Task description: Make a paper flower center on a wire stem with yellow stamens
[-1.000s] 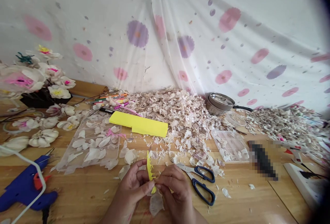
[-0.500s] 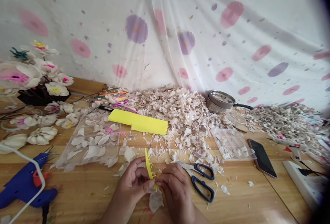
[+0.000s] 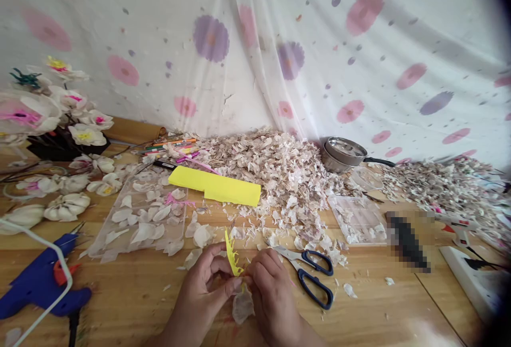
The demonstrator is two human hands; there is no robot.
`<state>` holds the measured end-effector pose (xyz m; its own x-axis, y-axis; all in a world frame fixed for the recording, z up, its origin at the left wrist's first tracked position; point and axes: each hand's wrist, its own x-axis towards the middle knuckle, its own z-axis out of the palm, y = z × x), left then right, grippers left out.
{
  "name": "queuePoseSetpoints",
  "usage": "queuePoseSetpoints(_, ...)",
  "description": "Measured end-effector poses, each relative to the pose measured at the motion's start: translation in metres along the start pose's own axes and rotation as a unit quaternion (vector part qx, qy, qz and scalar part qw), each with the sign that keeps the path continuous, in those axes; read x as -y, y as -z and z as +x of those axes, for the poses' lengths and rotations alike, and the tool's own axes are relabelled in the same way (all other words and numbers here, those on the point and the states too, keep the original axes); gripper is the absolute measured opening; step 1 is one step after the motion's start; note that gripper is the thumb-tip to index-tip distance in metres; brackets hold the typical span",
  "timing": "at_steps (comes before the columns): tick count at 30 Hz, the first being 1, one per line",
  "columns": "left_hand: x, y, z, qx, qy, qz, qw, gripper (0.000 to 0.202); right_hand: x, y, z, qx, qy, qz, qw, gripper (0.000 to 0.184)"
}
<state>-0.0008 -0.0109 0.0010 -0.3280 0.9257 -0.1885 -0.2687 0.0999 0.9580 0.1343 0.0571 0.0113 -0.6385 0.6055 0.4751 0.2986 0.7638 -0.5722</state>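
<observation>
My left hand [image 3: 207,286] pinches a narrow yellow paper strip [image 3: 231,255] between thumb and fingers; the strip stands upright with a fringed right edge. Against its lower end, the fingers of my right hand [image 3: 273,291] are closed in a pinch, with the exact contact hidden by the fingertips. A translucent whitish petal [image 3: 242,308] shows just below, between both hands; whether it is held or lies on the table I cannot tell. Scissors with dark blue handles [image 3: 315,286] lie beside my right hand. Beyond the hands rests a larger folded yellow sheet [image 3: 215,184].
A blue glue gun [image 3: 43,278] lies at left, near finished white flowers [image 3: 88,134]. Petals cover a clear plastic tray [image 3: 99,243]. A big heap of dried petals [image 3: 275,176] fills the back, beside metal bowls [image 3: 345,153]. A white power strip [image 3: 465,280] lies at right.
The view has shifted slightly. Both hands stay at the yellow strip with nearly the same grip; the right fingers have moved only a little.
</observation>
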Motion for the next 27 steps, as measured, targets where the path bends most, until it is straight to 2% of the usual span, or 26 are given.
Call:
queuePoseSetpoints(5,0.003,-0.001,-0.003,-0.006,-0.039,0.053,0.998,0.042,0.001,0.004,0.000,0.030,-0.026,0.087,0.995,0.030)
queuePoseSetpoints(9,0.005,-0.001,-0.004,-0.011,-0.056,0.069,0.996,0.039,-0.002,-0.003,-0.010,0.065,-0.145,0.207,0.965,0.033)
queuePoseSetpoints(12,-0.001,-0.001,-0.002,-0.004,-0.012,0.028,1.000,0.044,-0.004,-0.006,-0.016,0.053,-0.217,0.261,0.939,0.034)
queuePoseSetpoints(14,-0.006,-0.002,0.001,-0.002,0.027,-0.017,0.999,0.049,-0.004,-0.003,-0.015,0.028,-0.199,0.243,0.949,0.030)
queuePoseSetpoints(18,-0.012,-0.002,0.005,-0.009,0.071,-0.101,0.992,0.060,-0.002,0.010,-0.005,-0.018,-0.074,0.177,0.981,0.007)
queuePoseSetpoints(20,-0.010,-0.002,0.006,-0.003,0.081,-0.123,0.989,0.064,-0.002,0.013,-0.001,-0.023,-0.027,0.163,0.986,0.019)
queuePoseSetpoints(22,-0.007,-0.002,0.006,0.005,0.087,-0.129,0.988,0.065,-0.002,0.012,0.001,-0.018,-0.007,0.152,0.988,0.028)
queuePoseSetpoints(27,-0.003,-0.002,0.006,0.023,0.090,-0.143,0.985,0.062,-0.003,0.007,0.002,-0.028,0.005,0.139,0.990,0.020)
